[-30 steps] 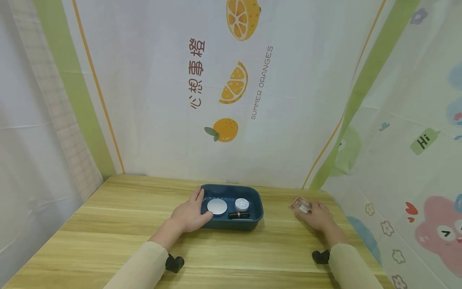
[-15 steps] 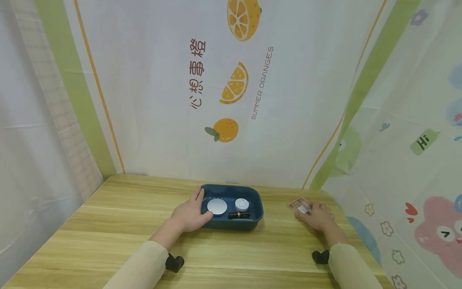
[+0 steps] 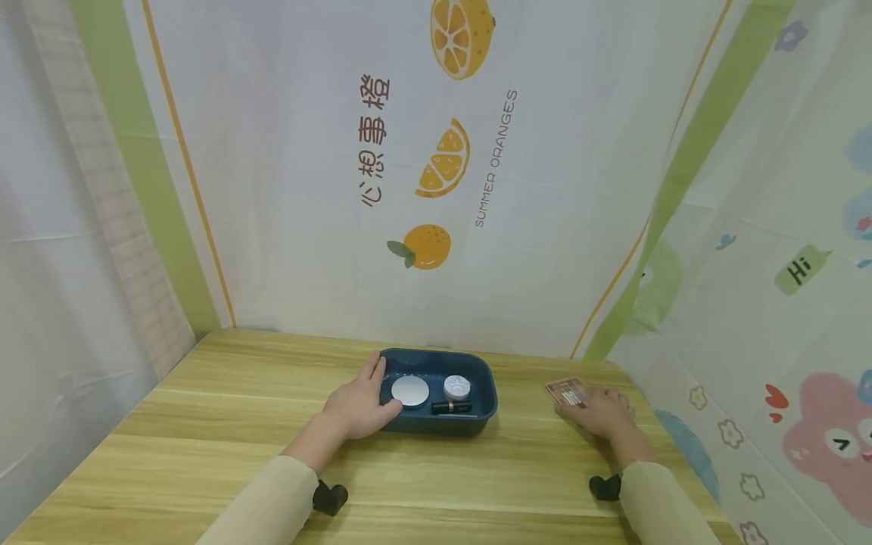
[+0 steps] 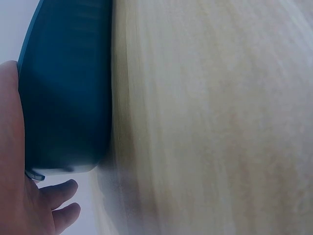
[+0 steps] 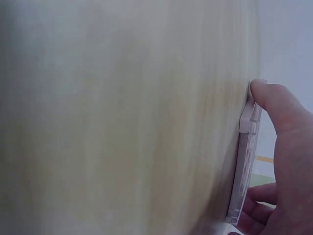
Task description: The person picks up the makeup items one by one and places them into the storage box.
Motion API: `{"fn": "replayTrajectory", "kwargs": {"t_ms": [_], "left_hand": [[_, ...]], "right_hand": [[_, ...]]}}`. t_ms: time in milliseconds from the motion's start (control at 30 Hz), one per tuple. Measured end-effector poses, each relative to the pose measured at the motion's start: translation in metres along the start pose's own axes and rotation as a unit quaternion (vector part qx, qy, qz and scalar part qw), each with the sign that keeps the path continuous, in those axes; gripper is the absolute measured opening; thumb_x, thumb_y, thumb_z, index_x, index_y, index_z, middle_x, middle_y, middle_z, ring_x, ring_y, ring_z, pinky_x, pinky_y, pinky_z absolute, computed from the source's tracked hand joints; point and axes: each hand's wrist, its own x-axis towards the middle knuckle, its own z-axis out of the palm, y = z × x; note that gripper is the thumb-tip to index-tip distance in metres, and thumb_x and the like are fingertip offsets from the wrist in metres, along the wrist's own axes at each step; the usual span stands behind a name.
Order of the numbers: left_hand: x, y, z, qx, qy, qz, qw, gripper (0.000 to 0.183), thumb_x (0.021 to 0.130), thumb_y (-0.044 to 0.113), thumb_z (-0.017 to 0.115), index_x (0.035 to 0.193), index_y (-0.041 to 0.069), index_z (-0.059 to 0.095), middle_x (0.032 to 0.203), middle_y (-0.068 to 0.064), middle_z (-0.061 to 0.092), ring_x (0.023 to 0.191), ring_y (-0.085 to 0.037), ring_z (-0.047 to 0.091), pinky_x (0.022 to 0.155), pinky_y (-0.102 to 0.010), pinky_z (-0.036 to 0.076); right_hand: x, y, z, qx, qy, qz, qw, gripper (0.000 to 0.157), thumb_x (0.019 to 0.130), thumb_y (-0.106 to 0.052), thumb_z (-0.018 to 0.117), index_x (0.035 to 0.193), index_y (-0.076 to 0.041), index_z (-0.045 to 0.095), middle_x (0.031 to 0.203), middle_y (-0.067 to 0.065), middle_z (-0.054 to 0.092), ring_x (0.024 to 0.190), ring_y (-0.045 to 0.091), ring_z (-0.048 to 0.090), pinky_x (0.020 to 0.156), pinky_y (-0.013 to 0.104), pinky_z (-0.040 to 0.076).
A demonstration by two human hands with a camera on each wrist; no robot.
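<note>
A dark blue plastic bin (image 3: pixel 489 386) stands on the table at mid-view in the head view. My left hand (image 3: pixel 357 409) holds its left end, thumb over the near rim and fingers reaching round the end; the left wrist view shows the bin's outer wall (image 4: pixel 68 107) beside the thumb. Inside lie a round white compact (image 3: pixel 410 390), a small round embossed case (image 3: pixel 456 387) and a black lipstick tube (image 3: pixel 451 407). To the right, my right hand (image 3: pixel 601 410) grips a clear-lidded eyeshadow palette (image 3: pixel 567 390) between thumb and fingers, low against the tabletop.
The wood-grain table (image 3: pixel 436 484) runs back to a white curtain (image 3: pixel 306 265) printed with oranges. Another printed curtain (image 3: pixel 736 341) hangs along the right side. A thin pale stick (image 3: pixel 458 415) lies near the bin's front wall.
The eyeshadow palette has turned slightly, and my right hand has flattened a little over it. My left hand and the bin keep their place.
</note>
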Motion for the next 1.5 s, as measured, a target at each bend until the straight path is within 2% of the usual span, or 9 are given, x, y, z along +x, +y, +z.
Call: {"fn": "replayTrajectory", "kwargs": {"t_ms": [100, 267, 367, 500, 667, 1033, 1200, 1333, 1500], "left_hand": [[0.000, 0.000, 0.001, 0.000, 0.000, -0.001, 1.0000, 0.099, 0.096, 0.052, 0.056, 0.174, 0.001, 0.025, 0.185, -0.016, 0.015, 0.107, -0.035, 0.075, 0.054, -0.035, 0.041], [0.000, 0.000, 0.001, 0.000, 0.002, 0.000, 1.0000, 0.098, 0.096, 0.051, 0.058, 0.173, 0.000, 0.026, 0.185, -0.017, 0.017, 0.114, -0.038, 0.075, 0.056, -0.035, 0.044], [0.000, 0.000, 0.001, 0.002, 0.000, -0.001, 1.0000, 0.098, 0.096, 0.052, 0.058, 0.174, 0.000, 0.026, 0.185, -0.017, 0.016, 0.110, -0.037, 0.075, 0.056, -0.035, 0.044], [0.000, 0.000, 0.001, 0.001, 0.001, -0.001, 1.0000, 0.098, 0.096, 0.052, 0.058, 0.173, 0.000, 0.027, 0.185, -0.016, 0.016, 0.103, -0.035, 0.075, 0.055, -0.035, 0.042], [-0.002, 0.000, 0.001, -0.004, 0.003, 0.000, 1.0000, 0.097, 0.097, 0.051, 0.058, 0.173, 0.000, 0.027, 0.185, -0.017, 0.016, 0.115, -0.039, 0.075, 0.056, -0.035, 0.043], [-0.003, 0.000, 0.001, -0.003, 0.007, 0.002, 1.0000, 0.096, 0.097, 0.049, 0.059, 0.173, -0.001, 0.028, 0.184, -0.018, 0.018, 0.125, -0.043, 0.072, 0.058, -0.036, 0.046], [-0.002, 0.000, 0.002, 0.000, 0.004, 0.000, 1.0000, 0.097, 0.097, 0.051, 0.058, 0.173, -0.001, 0.027, 0.185, -0.018, 0.017, 0.119, -0.040, 0.074, 0.055, -0.035, 0.043], [-0.001, -0.001, 0.003, -0.002, 0.003, -0.001, 1.0000, 0.098, 0.096, 0.052, 0.057, 0.174, 0.000, 0.026, 0.185, -0.017, 0.016, 0.113, -0.038, 0.074, 0.054, -0.034, 0.040], [-0.001, 0.000, 0.002, -0.002, 0.004, -0.001, 1.0000, 0.098, 0.097, 0.053, 0.057, 0.174, 0.000, 0.026, 0.185, -0.017, 0.016, 0.120, -0.040, 0.073, 0.055, -0.035, 0.042]], "right_hand": [[0.000, 0.000, 0.001, 0.000, -0.003, 0.003, 1.000, 0.106, 0.097, -0.074, 0.061, 0.167, 0.003, 0.040, 0.152, 0.052, 0.040, 0.138, 0.073, 0.036, 0.107, 0.082, 0.032], [0.000, 0.000, 0.002, -0.003, 0.000, 0.009, 1.000, 0.110, 0.095, -0.076, 0.062, 0.158, 0.013, 0.047, 0.146, 0.052, 0.044, 0.131, 0.069, 0.041, 0.104, 0.079, 0.036], [0.000, 0.000, 0.003, -0.007, -0.001, 0.015, 1.000, 0.112, 0.095, -0.076, 0.061, 0.152, 0.019, 0.050, 0.144, 0.052, 0.044, 0.131, 0.067, 0.041, 0.104, 0.078, 0.036], [-0.001, -0.001, 0.003, -0.011, -0.001, 0.022, 1.000, 0.113, 0.094, -0.076, 0.060, 0.149, 0.023, 0.050, 0.144, 0.052, 0.043, 0.132, 0.067, 0.041, 0.106, 0.078, 0.037], [-0.003, -0.003, 0.003, -0.018, 0.005, 0.021, 1.000, 0.113, 0.092, -0.076, 0.063, 0.147, 0.022, 0.053, 0.143, 0.052, 0.045, 0.131, 0.068, 0.042, 0.104, 0.078, 0.038], [0.000, -0.010, 0.003, -0.031, 0.022, 0.008, 0.999, 0.116, 0.091, -0.078, 0.064, 0.141, 0.026, 0.054, 0.145, 0.052, 0.047, 0.138, 0.069, 0.042, 0.110, 0.079, 0.037], [0.002, -0.013, 0.003, -0.031, 0.027, 0.003, 0.999, 0.117, 0.090, -0.079, 0.065, 0.142, 0.025, 0.053, 0.145, 0.051, 0.048, 0.139, 0.069, 0.042, 0.110, 0.078, 0.038], [0.005, -0.015, 0.005, -0.043, 0.035, -0.010, 0.998, 0.116, 0.089, -0.079, 0.065, 0.142, 0.024, 0.055, 0.143, 0.047, 0.054, 0.139, 0.066, 0.045, 0.112, 0.076, 0.038], [0.008, -0.021, 0.005, -0.061, 0.044, -0.031, 0.997, 0.112, 0.090, -0.078, 0.063, 0.138, 0.023, 0.058, 0.138, 0.043, 0.061, 0.134, 0.060, 0.052, 0.112, 0.074, 0.041]]}}
